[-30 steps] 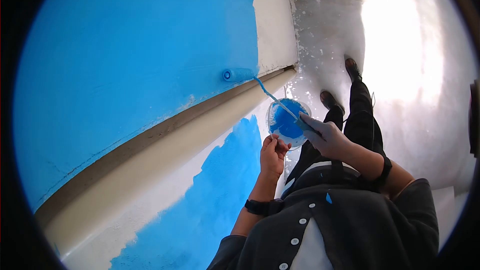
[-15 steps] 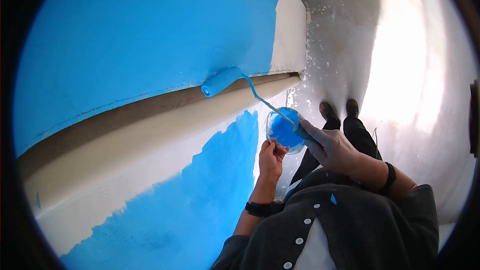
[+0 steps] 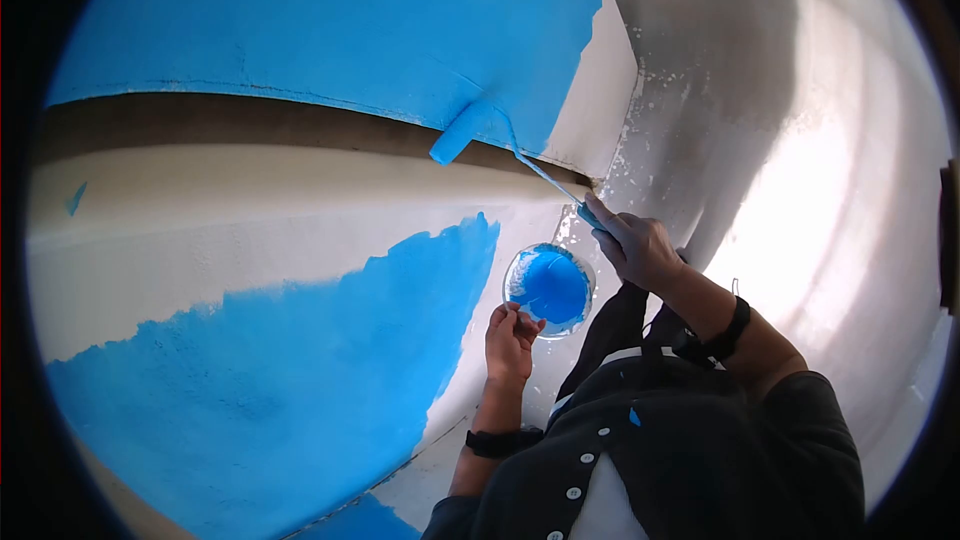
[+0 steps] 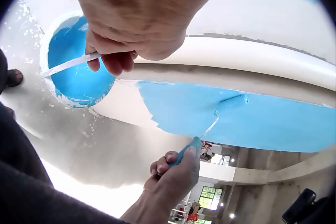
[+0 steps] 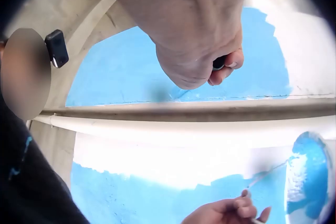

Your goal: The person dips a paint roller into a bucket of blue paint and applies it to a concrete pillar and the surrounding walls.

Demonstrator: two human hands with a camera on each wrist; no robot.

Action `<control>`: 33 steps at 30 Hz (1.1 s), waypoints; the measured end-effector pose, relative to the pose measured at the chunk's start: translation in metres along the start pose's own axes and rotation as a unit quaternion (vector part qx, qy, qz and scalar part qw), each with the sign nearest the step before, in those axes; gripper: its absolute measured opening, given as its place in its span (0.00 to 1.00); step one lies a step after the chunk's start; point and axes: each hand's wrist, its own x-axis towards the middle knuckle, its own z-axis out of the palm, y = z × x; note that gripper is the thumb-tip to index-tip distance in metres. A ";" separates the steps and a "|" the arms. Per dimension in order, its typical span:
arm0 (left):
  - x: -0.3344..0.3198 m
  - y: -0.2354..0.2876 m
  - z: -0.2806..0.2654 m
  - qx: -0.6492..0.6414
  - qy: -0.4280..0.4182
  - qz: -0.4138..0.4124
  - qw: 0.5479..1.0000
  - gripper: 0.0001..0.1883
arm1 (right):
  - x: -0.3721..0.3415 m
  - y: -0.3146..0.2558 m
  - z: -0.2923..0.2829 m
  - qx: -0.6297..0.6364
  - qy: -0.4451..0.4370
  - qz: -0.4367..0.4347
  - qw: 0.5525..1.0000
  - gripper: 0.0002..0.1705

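Note:
My right hand (image 3: 640,250) grips the blue-green handle (image 4: 181,155) of a paint roller. The roller's blue-coated sleeve (image 3: 458,138) overlaps the lower edge of the upper blue-painted surface (image 3: 350,30) in the head view. Its bent rod, smeared with paint, runs down to my fingers. My left hand (image 3: 511,345) holds the thin white bail handle (image 4: 71,65) of a round paint bucket (image 3: 568,328) with curled fingers. Blue paint (image 3: 548,285) lies inside the bucket, and splashes streak its rim. In the right wrist view, the back of that hand hides most of the roller.
Below the upper surface runs a dark recess, then a rounded cream ledge (image 3: 300,170). Under it, a white surface bears a large ragged blue patch (image 3: 280,380). Speckled grey floor (image 3: 690,110) stretches to the right, with bright light across it.
The head view has turned. My right hand and the roller rod have moved from over the bucket toward the ledge, uncovering the paint. My left hand keeps its hold on the bail handle.

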 end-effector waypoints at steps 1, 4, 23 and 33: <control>-0.005 -0.001 0.000 0.003 -0.001 0.005 1.000 0.06 | -0.002 0.005 -0.003 -0.019 -0.023 -0.006 1.000 0.33; -0.016 -0.007 -0.006 -0.014 0.012 0.016 1.000 0.06 | 0.031 -0.002 -0.015 -0.020 0.024 -0.047 0.998 0.33; -0.038 -0.033 -0.051 -0.100 0.079 0.086 0.988 0.06 | 0.014 0.014 -0.035 -0.131 0.041 -0.121 0.983 0.32; -0.061 -0.061 -0.006 -0.171 0.152 0.158 0.961 0.05 | 0.084 -0.020 -0.080 -0.155 0.055 -0.195 0.967 0.32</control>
